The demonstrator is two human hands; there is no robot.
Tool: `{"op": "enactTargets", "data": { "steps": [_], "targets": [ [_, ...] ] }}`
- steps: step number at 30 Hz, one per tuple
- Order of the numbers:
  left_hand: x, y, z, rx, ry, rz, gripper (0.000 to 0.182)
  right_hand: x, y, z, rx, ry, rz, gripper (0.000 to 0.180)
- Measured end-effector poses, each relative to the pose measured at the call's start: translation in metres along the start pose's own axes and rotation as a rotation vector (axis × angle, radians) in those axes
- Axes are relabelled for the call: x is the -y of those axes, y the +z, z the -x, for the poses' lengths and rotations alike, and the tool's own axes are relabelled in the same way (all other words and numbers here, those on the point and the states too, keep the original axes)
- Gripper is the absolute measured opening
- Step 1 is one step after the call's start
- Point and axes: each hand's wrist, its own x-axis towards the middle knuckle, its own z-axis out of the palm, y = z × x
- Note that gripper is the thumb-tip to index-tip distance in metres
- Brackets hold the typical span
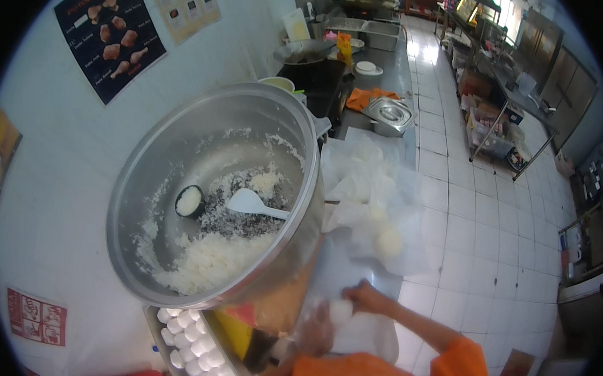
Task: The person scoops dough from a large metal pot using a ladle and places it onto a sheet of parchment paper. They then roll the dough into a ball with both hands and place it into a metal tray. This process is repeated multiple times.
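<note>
My left hand (317,325) is blurred at the bottom, with what looks like clear plastic over it. Beside its fingers is a small white bundle (341,312), too blurred to identify surely. My right hand (367,297) has its fingers curled at the bundle's right edge. Above both hands, portions of rice in translucent wrapping (388,242) lie on the steel counter (346,254). A large metal pot (117,201) stands tilted in view at the left. It contains white rice (212,263), a white rice paddle (245,201) and a small dark cup filled with rice (189,201).
Below the pot, a metal tray (158,330) holds several white, rounded pieces. Farther along the counter are a lidded steel container (389,114), an orange cloth (363,99) and a wok (303,52). A steel rack (527,107) stands across the tiled floor.
</note>
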Motion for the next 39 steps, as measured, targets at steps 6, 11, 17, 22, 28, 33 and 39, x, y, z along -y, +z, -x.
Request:
{"op": "enactTargets", "data": {
  "steps": [6, 11, 17, 22, 28, 33, 39],
  "targets": [
    [-0.027, -0.032, -0.005, 0.097, -0.520, 0.725, 0.062, 0.052, 0.021, 0.020, -0.182, 0.121, -0.254, 0.040],
    [0.001, -0.045, -0.015, 0.362, -0.638, 0.945, 0.066, 0.081, 0.024, 0.020, -0.265, 0.119, -0.340, 0.050],
    [0.073, 0.004, 0.014, 0.836, -0.810, 1.837, 0.051, 0.110, 0.038, -0.006, -0.333, -0.313, 0.184, 0.067],
    [0.109, 0.074, 0.057, 0.908, -0.440, 2.037, 0.037, 0.146, 0.054, -0.036, -0.375, -0.631, 0.449, 0.075],
    [0.125, 0.010, 0.087, 0.754, -0.236, 1.469, 0.048, 0.175, 0.058, -0.056, 0.027, -0.485, 0.194, 0.085],
    [0.211, -0.108, 0.150, 0.482, -0.714, 0.763, 0.057, 0.135, 0.054, 0.008, -0.234, 0.121, 0.209, 0.091],
    [0.403, -0.047, 0.233, -0.286, -0.104, -0.765, 0.037, 0.092, 0.110, 0.062, -0.331, 0.424, 0.612, 0.079]
  ]
}}
